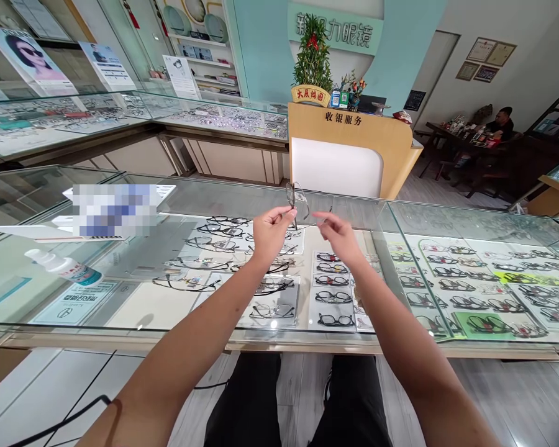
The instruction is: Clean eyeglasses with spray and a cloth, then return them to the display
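Note:
A pair of eyeglasses (300, 194) with thin frames is held up above the glass counter, its lenses turned partly edge-on. The thumb and fingers of my left hand (271, 231) pinch it by one side. Just right of it is my right hand (339, 236), index finger stretched toward the glasses and slightly blurred, other fingers loosely bent. I see nothing held in it; whether the fingertip touches the frame is unclear. Below both hands, rows of eyeglasses (221, 231) lie on the glass top or inside the case. A white tray (313, 320) carries a column of dark frames.
On the left of the counter stand a spray bottle (65, 267) and an open white booklet (41, 231), partly pixelated. More frames fill the right display case (466, 279). Across the aisle is a wooden cashier desk (354, 133) with a plant (313, 62). A person (502, 124) sits at a far table.

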Demonstrator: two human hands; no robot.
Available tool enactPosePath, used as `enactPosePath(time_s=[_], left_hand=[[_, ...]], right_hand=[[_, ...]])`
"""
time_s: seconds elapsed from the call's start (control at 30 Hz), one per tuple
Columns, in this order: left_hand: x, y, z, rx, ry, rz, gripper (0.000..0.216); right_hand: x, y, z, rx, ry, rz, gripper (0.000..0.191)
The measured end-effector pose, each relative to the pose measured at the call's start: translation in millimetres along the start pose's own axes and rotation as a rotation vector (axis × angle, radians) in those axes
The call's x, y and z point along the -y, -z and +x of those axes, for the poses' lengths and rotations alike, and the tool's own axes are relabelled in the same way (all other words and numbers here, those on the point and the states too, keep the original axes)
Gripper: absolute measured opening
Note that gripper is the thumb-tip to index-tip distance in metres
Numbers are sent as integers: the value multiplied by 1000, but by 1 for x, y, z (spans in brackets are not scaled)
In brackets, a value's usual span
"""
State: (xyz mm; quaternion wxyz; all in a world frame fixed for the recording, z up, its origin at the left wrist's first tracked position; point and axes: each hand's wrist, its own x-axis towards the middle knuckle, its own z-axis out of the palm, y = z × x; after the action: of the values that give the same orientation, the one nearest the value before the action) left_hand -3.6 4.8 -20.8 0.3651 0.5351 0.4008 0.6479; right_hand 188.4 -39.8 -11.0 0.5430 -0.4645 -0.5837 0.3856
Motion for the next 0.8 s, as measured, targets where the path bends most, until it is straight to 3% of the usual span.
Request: enactPosePath(time_s=[0.1, 0.2, 0.63, 0.8], left_hand=[[-4, 0, -3, 51, -32, 55, 28], [-6, 1, -5, 82, -57, 111, 29], [-2, 6, -7, 257, -77, 331, 34], [-2, 7, -6, 270, -65, 315, 35]], right_hand=[[-2, -11, -6, 126, 38, -27, 59], [-5, -14, -8, 128, 53, -33, 70], [4, 5, -1, -232, 111, -6, 76], [11, 7, -4, -277, 135, -52, 71]])
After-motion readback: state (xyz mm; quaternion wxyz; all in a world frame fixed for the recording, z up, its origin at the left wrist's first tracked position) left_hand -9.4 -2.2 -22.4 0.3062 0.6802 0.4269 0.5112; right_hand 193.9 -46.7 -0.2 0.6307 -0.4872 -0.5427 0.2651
